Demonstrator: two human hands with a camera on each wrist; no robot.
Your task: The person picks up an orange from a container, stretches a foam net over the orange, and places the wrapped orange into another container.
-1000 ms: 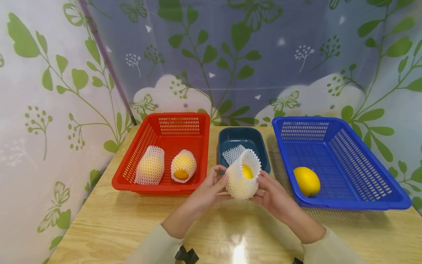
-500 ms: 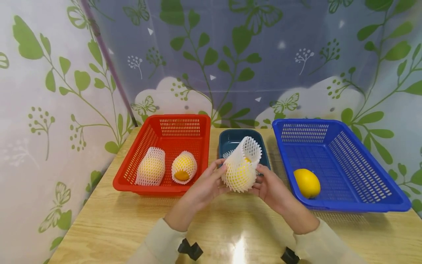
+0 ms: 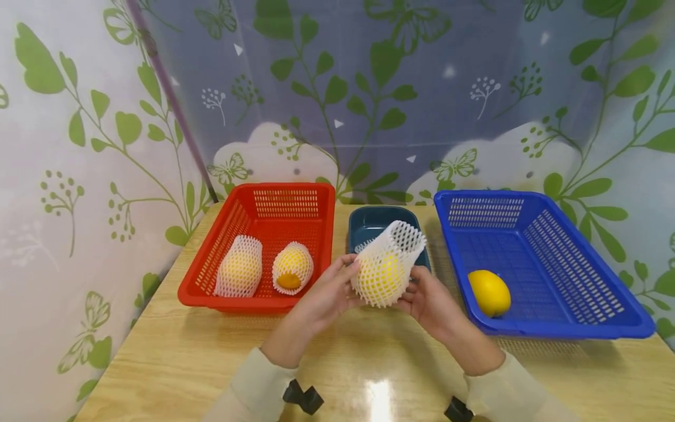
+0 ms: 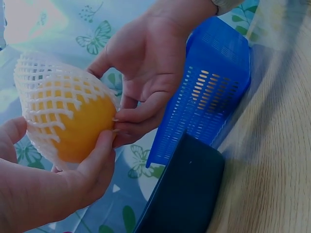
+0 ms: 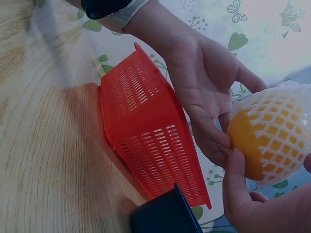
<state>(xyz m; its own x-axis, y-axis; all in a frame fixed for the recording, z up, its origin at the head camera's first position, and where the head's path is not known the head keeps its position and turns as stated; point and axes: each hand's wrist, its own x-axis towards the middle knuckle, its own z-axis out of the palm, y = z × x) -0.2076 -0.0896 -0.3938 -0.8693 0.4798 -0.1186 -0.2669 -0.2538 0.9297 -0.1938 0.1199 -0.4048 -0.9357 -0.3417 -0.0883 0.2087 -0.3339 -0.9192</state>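
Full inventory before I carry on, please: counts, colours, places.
Table: 1, pale wood, under the containers
Patterned backdrop: 1, blue-grey, white, green, around the table
Red basket: 1, red, left
Tray: 1, dark teal, between baskets
Blue basket: 1, blue, right
Netted mango-like fruits: 2, yellow, in red basket
Bare mango-like fruit: 1, yellow, in blue basket
Held mango-like fruit: 1, yellow, near the tray
Foam nets: 4 visible, white; three around fruits, one in tray
Wrist devices: 2, black, at cuffs
Sleeves: 2, cream, bottom
Hands: 2, bare, gripping the netted fruit
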